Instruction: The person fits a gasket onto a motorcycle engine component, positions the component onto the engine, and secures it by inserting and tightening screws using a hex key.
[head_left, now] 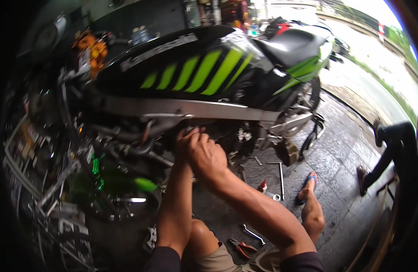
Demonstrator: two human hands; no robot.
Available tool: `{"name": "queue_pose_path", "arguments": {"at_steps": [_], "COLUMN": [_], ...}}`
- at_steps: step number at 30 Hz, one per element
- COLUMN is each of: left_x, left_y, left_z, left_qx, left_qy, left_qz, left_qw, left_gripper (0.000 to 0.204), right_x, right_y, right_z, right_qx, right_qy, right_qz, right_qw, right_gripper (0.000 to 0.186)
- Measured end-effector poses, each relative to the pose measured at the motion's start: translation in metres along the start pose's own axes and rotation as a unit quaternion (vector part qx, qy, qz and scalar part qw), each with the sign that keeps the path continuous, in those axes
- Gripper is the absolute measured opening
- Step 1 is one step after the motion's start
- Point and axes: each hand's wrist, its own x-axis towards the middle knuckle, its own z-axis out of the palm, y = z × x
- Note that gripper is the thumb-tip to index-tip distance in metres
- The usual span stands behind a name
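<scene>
Both my hands are together below the silver frame rail [222,109] of a black motorcycle [127,81] with green stripes on its tank. My left hand [183,138] is closed, partly covered by the right. My right hand [208,155] lies over and beside it, its fingers curled. What they grip, if anything, is hidden between them and the dark engine area. A curved pipe [143,147] runs just left of my hands.
On the floor lie pliers with red handles [241,247], a spanner [253,235], a long bent metal bar [281,181] and a small red-and-white bottle [263,186]. Another person's legs [392,145] are at the right. A metal rack [23,172] stands at the left.
</scene>
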Motion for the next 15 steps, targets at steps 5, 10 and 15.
{"name": "queue_pose_path", "arguments": {"at_steps": [5,10,15], "left_x": [0.007,-0.037,-0.012], "left_y": [0.014,0.023,0.046], "left_z": [-0.014,-0.008,-0.05], "left_qx": [-0.191,-0.621,-0.602], "left_qy": [-0.067,0.111,-0.07], "left_qz": [-0.155,-0.58,-0.64], "left_qw": [0.967,0.515,0.472], "left_gripper": [0.032,0.026,0.023], "right_x": [0.016,0.02,0.027], "right_y": [0.0,-0.013,0.007], "right_z": [0.006,0.002,-0.003], "right_qx": [0.002,0.077,0.107], "right_qy": [-0.104,-0.097,-0.084], "right_qz": [0.08,0.085,0.103], "right_qw": [0.991,0.989,0.985], "right_gripper": [0.027,0.029,0.022]}}
